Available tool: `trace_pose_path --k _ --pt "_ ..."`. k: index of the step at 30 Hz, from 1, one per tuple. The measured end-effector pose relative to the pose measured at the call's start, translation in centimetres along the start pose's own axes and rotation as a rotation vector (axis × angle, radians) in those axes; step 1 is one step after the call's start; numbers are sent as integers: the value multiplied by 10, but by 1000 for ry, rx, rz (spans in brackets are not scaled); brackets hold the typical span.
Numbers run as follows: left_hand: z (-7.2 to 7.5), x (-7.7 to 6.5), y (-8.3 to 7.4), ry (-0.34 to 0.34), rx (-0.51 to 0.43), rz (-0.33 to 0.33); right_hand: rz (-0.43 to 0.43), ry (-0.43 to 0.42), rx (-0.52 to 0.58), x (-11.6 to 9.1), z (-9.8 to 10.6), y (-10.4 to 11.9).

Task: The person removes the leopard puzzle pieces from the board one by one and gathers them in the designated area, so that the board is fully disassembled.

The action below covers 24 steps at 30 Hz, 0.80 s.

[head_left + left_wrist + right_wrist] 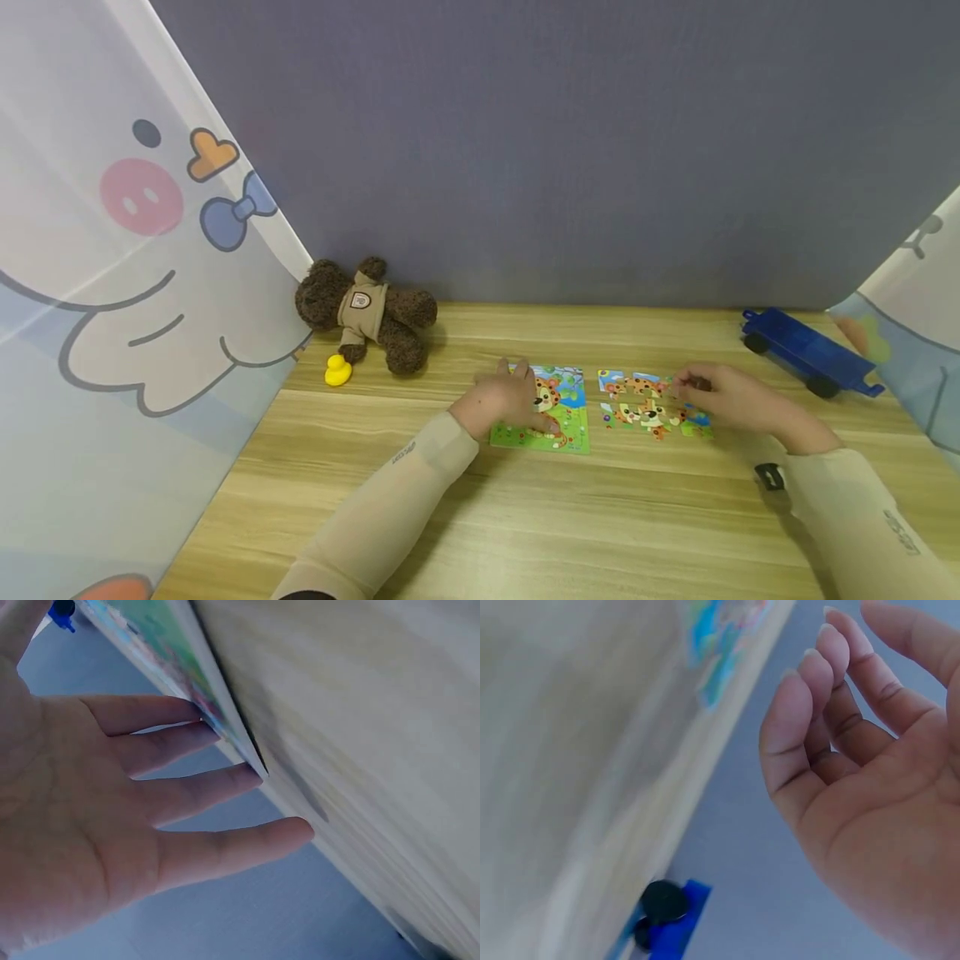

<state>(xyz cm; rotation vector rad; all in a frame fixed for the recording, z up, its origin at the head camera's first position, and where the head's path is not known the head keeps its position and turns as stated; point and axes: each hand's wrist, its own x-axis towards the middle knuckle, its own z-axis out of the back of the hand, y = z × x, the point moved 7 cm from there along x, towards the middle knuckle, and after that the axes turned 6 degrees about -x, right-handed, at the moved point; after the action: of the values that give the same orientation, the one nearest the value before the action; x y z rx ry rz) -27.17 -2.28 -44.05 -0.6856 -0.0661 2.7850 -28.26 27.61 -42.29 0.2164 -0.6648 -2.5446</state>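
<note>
Backdrop: a plain blue-grey upright panel (525,150), standing behind the table.
Work surface: a pale, wood-grained tabletop (600,517), reaching to the panel.
Bear: a dark-brown plush bear in a tan shirt (365,312), lying at the rear left.
Cart: a blue toy cart with black wheels (806,343), at the rear right, well apart from the puzzle.
Left hand: the person's left hand (506,402), fingers straight and spread, resting on the board.
Right hand: the person's right hand (723,398), fingers loosely bent beside the pieces; I see nothing held, and cannot tell whether the fingertips touch a piece.
Board: a square, tiger-printed puzzle board (573,417), partly covered by the left hand.
Pieces: colourful printed jigsaw pieces (651,410), between board and right hand, in two rough rows.
Duck: a small yellow toy duck (337,372), just beside the bear.
</note>
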Motion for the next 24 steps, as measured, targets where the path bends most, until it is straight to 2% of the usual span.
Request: trace_pose_path --k 5,7,11,15,20,24 --pt "8 7 3 7 -60 -20 1 45 -21 11 2 22" --pt "11 9 6 -7 -115 -42 3 61 -9 16 2 32" --pt "22 11 17 -77 -228 -119 22 73 4 28 1 55" --pt "31 7 35 -129 -287 -195 65 84 7 42 -3 79" --pt "35 -4 56 -89 -313 -228 137 109 43 61 -14 107" --pt "31 -12 68 -47 -328 -227 173 140 70 72 -25 126"
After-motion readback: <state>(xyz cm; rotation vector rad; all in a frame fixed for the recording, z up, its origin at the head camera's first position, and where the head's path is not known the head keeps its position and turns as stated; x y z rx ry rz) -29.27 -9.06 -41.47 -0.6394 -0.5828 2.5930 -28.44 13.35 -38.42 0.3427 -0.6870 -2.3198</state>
